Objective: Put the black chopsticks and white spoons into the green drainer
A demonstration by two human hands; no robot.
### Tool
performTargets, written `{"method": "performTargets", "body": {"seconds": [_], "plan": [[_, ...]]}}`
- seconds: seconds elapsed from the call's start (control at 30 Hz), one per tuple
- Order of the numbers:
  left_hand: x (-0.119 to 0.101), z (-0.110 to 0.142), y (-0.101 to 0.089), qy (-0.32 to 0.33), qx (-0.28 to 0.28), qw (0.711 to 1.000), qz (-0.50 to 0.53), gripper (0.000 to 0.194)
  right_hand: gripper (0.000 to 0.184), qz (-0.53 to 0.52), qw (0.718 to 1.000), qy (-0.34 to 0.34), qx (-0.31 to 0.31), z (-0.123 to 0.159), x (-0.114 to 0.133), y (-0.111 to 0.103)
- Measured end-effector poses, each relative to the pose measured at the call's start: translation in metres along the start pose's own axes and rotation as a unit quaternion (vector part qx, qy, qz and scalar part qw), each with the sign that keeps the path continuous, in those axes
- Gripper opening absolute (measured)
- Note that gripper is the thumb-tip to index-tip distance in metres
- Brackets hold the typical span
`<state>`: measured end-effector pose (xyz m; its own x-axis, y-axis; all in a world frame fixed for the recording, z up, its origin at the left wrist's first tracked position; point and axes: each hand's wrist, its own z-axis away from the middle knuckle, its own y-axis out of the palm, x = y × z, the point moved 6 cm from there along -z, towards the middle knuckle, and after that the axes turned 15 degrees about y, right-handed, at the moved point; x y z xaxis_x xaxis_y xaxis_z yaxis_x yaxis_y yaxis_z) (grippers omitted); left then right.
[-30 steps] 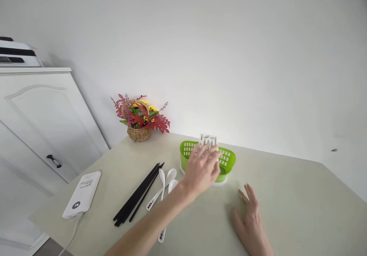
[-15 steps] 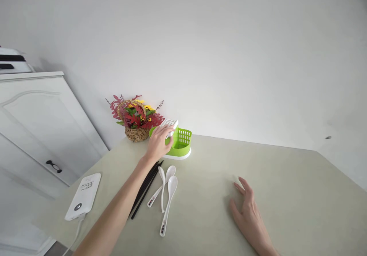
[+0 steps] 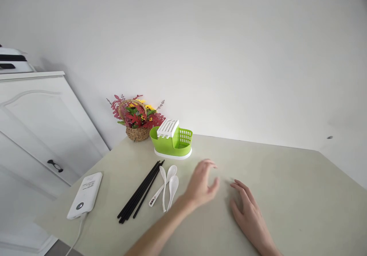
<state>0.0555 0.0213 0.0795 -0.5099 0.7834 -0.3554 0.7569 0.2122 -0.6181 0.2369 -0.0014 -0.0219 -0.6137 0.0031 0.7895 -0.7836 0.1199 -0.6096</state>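
Note:
My left hand (image 3: 202,183) is over the middle of the table, thumb and fingers apart, holding nothing. To its right, my right hand (image 3: 248,212) rests near the table surface with fingers spread a little and nothing in them. A green cutlery holder (image 3: 162,145) with a white slotted top (image 3: 169,128) and white base stands near the wall, untouched. Three white spoons (image 3: 173,185) lie left of my left hand, crossing each other; my left forearm hides one handle's end. Beside them is a bundle of black chopsticks (image 3: 140,193).
Behind the holder, a wicker basket (image 3: 137,133) of red and yellow flowers stands by the wall. A white power bank (image 3: 85,195) with a cable lies on the table's left side. A white cabinet (image 3: 37,114) is at the left.
My left hand carried the green holder left to beside the flower basket, let go of it, and came back right toward my right hand. My right hand stayed almost in place.

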Motion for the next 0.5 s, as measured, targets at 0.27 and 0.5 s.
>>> {"method": "performTargets", "body": {"seconds": [0.27,0.5], "plan": [[-0.04,0.014,0.094,-0.121,-0.007,0.978,0.172,0.026,0.04,-0.028,0.999,0.007,0.015,-0.004,-0.006,-0.006],[-0.043,0.013,0.095,-0.154,0.0,0.969,0.195,0.028,0.045,-0.061,0.996,0.06,-0.029,-0.004,-0.019,-0.003]]}}
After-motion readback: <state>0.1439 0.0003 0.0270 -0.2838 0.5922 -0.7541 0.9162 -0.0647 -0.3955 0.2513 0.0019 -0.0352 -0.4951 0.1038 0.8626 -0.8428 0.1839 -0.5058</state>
